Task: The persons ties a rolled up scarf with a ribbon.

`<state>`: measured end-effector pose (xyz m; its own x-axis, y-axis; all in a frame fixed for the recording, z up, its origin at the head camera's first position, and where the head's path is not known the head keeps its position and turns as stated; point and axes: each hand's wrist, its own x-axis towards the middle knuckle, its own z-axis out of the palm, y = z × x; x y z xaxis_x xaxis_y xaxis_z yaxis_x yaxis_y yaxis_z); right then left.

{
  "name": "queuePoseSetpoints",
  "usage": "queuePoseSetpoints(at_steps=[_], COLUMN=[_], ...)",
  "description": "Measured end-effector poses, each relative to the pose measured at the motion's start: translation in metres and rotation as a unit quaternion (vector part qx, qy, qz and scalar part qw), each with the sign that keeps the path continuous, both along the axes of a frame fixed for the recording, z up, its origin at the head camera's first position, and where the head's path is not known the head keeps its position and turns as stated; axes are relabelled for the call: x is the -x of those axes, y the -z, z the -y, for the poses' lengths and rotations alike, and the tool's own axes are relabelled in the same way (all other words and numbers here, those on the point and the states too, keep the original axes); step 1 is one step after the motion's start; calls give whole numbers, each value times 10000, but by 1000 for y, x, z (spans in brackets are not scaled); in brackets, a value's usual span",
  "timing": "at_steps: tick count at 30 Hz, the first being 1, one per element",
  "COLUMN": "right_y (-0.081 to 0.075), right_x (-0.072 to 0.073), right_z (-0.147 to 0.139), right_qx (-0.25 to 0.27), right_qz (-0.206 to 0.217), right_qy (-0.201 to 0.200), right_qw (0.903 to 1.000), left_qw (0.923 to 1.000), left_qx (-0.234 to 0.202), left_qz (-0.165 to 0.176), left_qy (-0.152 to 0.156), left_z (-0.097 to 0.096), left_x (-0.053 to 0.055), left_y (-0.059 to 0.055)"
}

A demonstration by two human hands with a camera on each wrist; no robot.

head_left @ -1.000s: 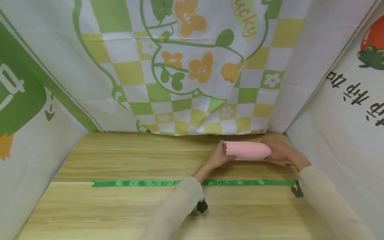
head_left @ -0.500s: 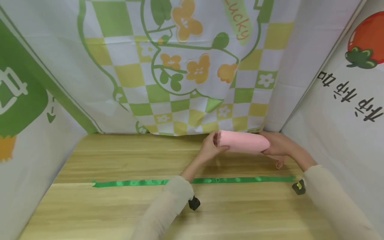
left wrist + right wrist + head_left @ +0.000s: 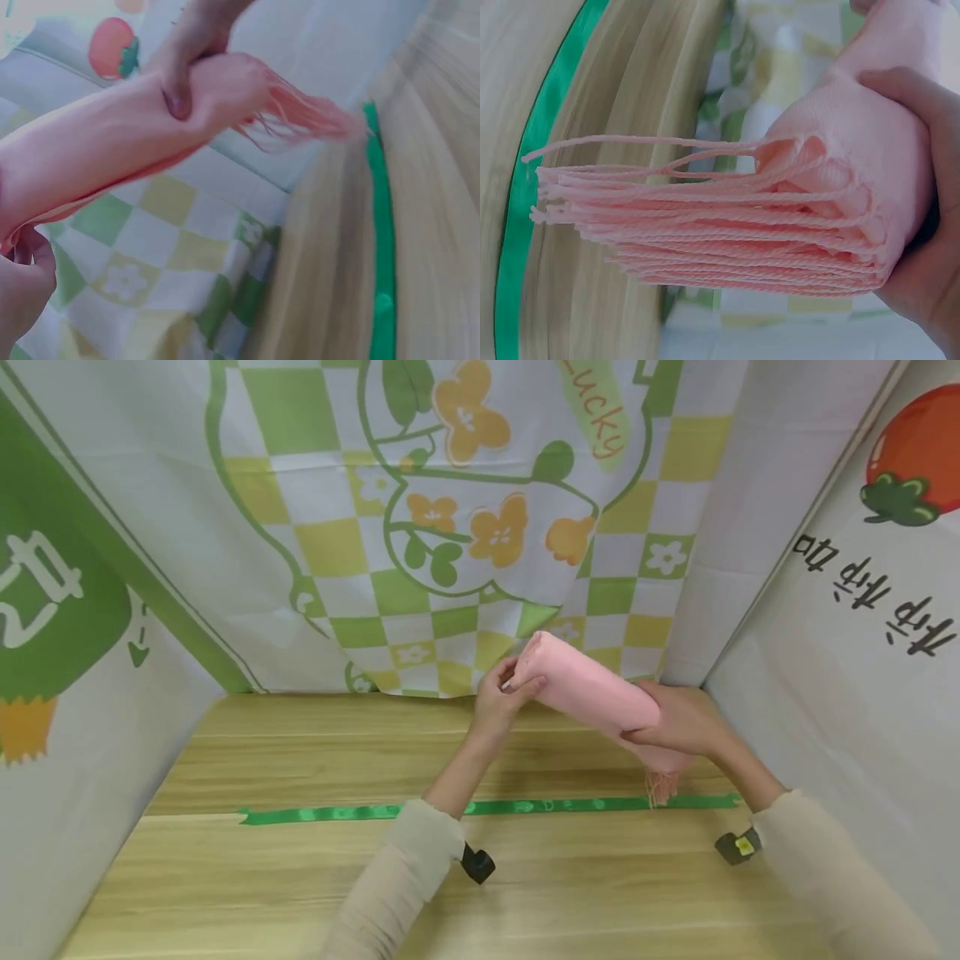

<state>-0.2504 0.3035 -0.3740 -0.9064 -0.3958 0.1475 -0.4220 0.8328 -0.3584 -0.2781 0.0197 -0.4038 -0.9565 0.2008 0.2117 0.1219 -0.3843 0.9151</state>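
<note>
A pink scarf [image 3: 588, 685], rolled into a thick tube with a twisted-cord fringe [image 3: 727, 217], is held tilted above the table, its left end higher. My left hand [image 3: 497, 702] grips the upper left end, thumb in front. My right hand [image 3: 678, 718] holds the lower right part, with its thumb across the front and the palm behind the roll. From beneath that hand the fringe hangs down. In the left wrist view the right hand's thumb presses on the scarf [image 3: 97, 142], while only part of the left hand [image 3: 26, 285] shows at the edge.
A green tape strip [image 3: 345, 814] runs across the wooden table [image 3: 300, 877]. Behind hangs a green and yellow checked cloth [image 3: 457, 568]. White printed sheets stand at both sides, the right one with a tomato picture [image 3: 915, 456]. A black wrist device [image 3: 477, 864] sits under the left sleeve.
The scarf has risen off the table's back area and tilted, left end up. My left hand has moved up and left with it. The fringe now hangs below my right hand.
</note>
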Motion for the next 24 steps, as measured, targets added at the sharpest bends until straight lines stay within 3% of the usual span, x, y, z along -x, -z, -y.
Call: queuePoseSetpoints(at_steps=[5, 10, 14, 18, 21, 24], right_y=[3, 10, 19, 28, 34, 42], right_x=[-8, -19, -26, -31, -37, -45], right_z=[23, 49, 74, 101, 120, 135], right_qx=[1187, 1992, 2803, 3451, 3885, 4317], right_qz=[761, 1065, 1402, 1737, 2134, 2584], right_qy=[118, 238, 156, 35, 27, 46], right_qw=[9899, 9739, 9495, 9223, 8964, 8642], left_qw=[9955, 9884, 9834, 9775, 9766, 9807], left_qx=[-951, -1516, -1797, -2018, -2007, -1860], left_qz=[-18, -64, -255, -592, -753, -603], left_qy=[-25, -54, -63, 146, 186, -40], left_z=[9, 18, 23, 27, 31, 35], left_x=[-6, -11, -11, -7, -5, -7], left_y=[-17, -29, -34, -36, -37, -38])
